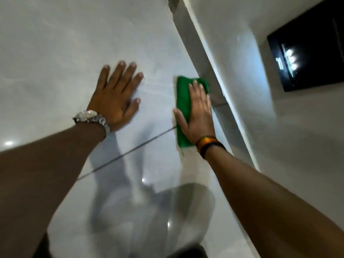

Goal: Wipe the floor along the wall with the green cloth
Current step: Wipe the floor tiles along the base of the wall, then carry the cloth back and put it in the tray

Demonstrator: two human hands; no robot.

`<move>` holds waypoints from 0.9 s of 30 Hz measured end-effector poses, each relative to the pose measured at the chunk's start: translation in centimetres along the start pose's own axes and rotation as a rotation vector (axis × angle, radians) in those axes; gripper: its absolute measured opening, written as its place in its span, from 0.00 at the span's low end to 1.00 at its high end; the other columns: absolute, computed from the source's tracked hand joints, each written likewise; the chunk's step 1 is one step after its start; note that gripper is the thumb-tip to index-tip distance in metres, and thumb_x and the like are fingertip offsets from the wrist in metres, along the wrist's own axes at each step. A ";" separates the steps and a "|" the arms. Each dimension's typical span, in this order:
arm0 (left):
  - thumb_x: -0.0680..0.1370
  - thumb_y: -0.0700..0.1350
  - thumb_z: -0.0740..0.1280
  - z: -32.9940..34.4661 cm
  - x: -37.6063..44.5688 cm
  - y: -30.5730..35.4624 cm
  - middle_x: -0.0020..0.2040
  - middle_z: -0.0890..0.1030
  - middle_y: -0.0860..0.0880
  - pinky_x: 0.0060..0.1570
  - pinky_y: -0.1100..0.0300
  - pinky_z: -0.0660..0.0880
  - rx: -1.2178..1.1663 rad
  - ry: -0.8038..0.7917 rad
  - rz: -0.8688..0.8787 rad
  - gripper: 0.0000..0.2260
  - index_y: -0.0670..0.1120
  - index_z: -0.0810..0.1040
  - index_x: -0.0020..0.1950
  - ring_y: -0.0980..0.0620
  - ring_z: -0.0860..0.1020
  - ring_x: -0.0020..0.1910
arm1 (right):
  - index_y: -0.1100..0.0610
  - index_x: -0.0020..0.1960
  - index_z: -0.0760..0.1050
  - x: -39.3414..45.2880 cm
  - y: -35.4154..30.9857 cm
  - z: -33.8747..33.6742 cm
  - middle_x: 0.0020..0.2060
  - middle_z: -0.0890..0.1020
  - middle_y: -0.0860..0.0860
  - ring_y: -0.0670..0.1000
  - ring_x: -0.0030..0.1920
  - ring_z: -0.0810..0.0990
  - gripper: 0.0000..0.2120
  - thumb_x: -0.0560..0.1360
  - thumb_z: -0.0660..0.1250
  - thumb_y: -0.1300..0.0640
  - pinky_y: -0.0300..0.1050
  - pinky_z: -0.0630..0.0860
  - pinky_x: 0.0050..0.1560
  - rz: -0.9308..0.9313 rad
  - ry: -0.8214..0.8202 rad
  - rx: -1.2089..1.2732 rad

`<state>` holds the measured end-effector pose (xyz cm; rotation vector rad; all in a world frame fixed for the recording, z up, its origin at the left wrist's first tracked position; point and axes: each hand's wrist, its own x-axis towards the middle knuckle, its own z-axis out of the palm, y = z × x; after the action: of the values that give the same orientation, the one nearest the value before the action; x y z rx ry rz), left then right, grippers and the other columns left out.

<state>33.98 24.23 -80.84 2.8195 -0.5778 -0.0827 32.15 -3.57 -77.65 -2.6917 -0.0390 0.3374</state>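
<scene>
A folded green cloth (182, 101) lies flat on the glossy white tiled floor (55, 53), right beside the grey skirting (202, 58) at the foot of the white wall (232, 34). My right hand (198, 116) presses palm down on the cloth, fingers together and pointing away from me; the cloth shows past the fingertips and along the thumb side. My left hand (117, 95) rests flat on the bare floor to the left of the cloth, fingers spread, holding nothing. It wears a metal watch (91, 118).
A dark grout line (130, 150) crosses the floor under my arms. A black glossy panel (309, 51) is mounted on the wall at the upper right. A dark shape (186, 252) sits at the bottom edge. Open floor stretches left and ahead.
</scene>
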 end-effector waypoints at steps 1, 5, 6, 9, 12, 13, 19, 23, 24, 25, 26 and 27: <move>0.85 0.55 0.55 -0.2 0.0 0.5 0.88 0.58 0.40 0.84 0.33 0.49 -0.016 -0.030 -0.027 0.32 0.44 0.61 0.88 0.35 0.55 0.87 | 0.56 0.82 0.52 -3.8 2.0 -0.4 0.82 0.54 0.52 0.52 0.82 0.50 0.37 0.80 0.64 0.43 0.55 0.43 0.81 0.033 -0.012 0.007; 0.83 0.56 0.51 -2.2 -1.6 4.8 0.87 0.61 0.37 0.83 0.34 0.48 -0.123 -0.216 -0.134 0.34 0.41 0.64 0.86 0.31 0.58 0.86 | 0.56 0.81 0.55 -15.3 6.4 -1.4 0.81 0.57 0.53 0.55 0.81 0.54 0.36 0.76 0.65 0.65 0.62 0.52 0.80 0.275 -0.056 0.082; 0.83 0.56 0.50 -2.7 -2.9 6.2 0.86 0.63 0.37 0.84 0.35 0.48 -0.132 -0.231 -0.114 0.33 0.41 0.65 0.86 0.32 0.60 0.85 | 0.56 0.81 0.56 -16.9 6.8 -1.6 0.81 0.58 0.53 0.55 0.81 0.56 0.38 0.74 0.63 0.70 0.62 0.55 0.80 0.350 -0.061 0.111; 0.84 0.54 0.51 -5.2 -7.4 9.9 0.85 0.67 0.38 0.84 0.34 0.53 -0.128 -0.240 -0.013 0.31 0.42 0.69 0.84 0.34 0.65 0.84 | 0.49 0.81 0.57 -19.5 5.2 -3.1 0.80 0.61 0.51 0.55 0.78 0.62 0.34 0.79 0.59 0.70 0.59 0.59 0.79 0.672 -0.062 0.277; 0.85 0.54 0.52 -10.2 -10.9 12.6 0.83 0.70 0.37 0.82 0.35 0.56 -0.116 -0.265 0.027 0.29 0.41 0.72 0.82 0.34 0.69 0.82 | 0.51 0.80 0.59 -21.2 0.4 -6.9 0.77 0.67 0.54 0.57 0.75 0.68 0.29 0.81 0.61 0.66 0.50 0.62 0.76 0.839 0.020 0.405; 0.85 0.54 0.53 -12.4 -11.5 13.0 0.82 0.71 0.37 0.82 0.36 0.55 -0.116 -0.269 0.025 0.29 0.41 0.72 0.82 0.34 0.70 0.81 | 0.55 0.80 0.59 -21.8 -1.9 -8.3 0.77 0.66 0.55 0.58 0.75 0.67 0.30 0.80 0.61 0.68 0.48 0.61 0.75 0.851 0.039 0.431; 0.88 0.60 0.46 -30.4 -12.9 14.9 0.84 0.69 0.38 0.80 0.40 0.53 -0.133 -0.248 -0.028 0.32 0.42 0.69 0.84 0.36 0.69 0.82 | 0.55 0.76 0.67 -25.2 -16.8 -20.1 0.72 0.72 0.58 0.60 0.71 0.71 0.28 0.78 0.67 0.64 0.54 0.66 0.75 1.025 0.197 0.677; 0.89 0.60 0.43 -46.8 -12.8 15.9 0.85 0.66 0.40 0.82 0.41 0.51 -0.152 -0.232 0.053 0.33 0.44 0.66 0.86 0.37 0.67 0.83 | 0.58 0.70 0.75 -27.2 -27.2 -32.2 0.62 0.81 0.60 0.61 0.60 0.79 0.21 0.77 0.66 0.67 0.56 0.77 0.64 1.099 0.311 0.995; 0.89 0.60 0.45 -50.2 -12.9 16.3 0.85 0.66 0.40 0.84 0.41 0.51 -0.160 -0.222 0.083 0.32 0.44 0.65 0.86 0.37 0.66 0.83 | 0.59 0.67 0.78 -27.7 -29.4 -35.1 0.59 0.82 0.60 0.61 0.57 0.81 0.18 0.77 0.65 0.67 0.54 0.79 0.59 1.112 0.347 1.089; 0.88 0.59 0.47 -54.2 -13.2 16.5 0.85 0.65 0.40 0.86 0.42 0.51 -0.147 -0.201 0.100 0.31 0.44 0.64 0.86 0.37 0.66 0.84 | 0.59 0.62 0.80 -28.1 -32.0 -38.6 0.54 0.83 0.59 0.60 0.53 0.81 0.14 0.77 0.65 0.66 0.52 0.79 0.54 1.119 0.374 1.196; 0.87 0.59 0.48 -58.0 -13.5 16.7 0.86 0.63 0.40 0.87 0.41 0.49 -0.146 -0.201 0.106 0.31 0.45 0.62 0.87 0.38 0.64 0.85 | 0.59 0.56 0.82 -28.2 -34.4 -41.9 0.50 0.84 0.58 0.59 0.51 0.81 0.10 0.77 0.65 0.65 0.49 0.79 0.50 1.121 0.408 1.295; 0.87 0.59 0.48 -61.4 -13.8 17.3 0.87 0.61 0.40 0.86 0.41 0.46 -0.152 -0.205 0.101 0.32 0.45 0.60 0.88 0.39 0.61 0.86 | 0.59 0.50 0.82 -28.5 -36.4 -45.0 0.45 0.83 0.56 0.59 0.48 0.81 0.08 0.76 0.65 0.65 0.48 0.78 0.46 1.120 0.447 1.360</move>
<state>21.32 29.24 -16.99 2.6475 -0.7245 -0.3830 16.26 8.85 -16.42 -1.1394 1.3094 -0.0035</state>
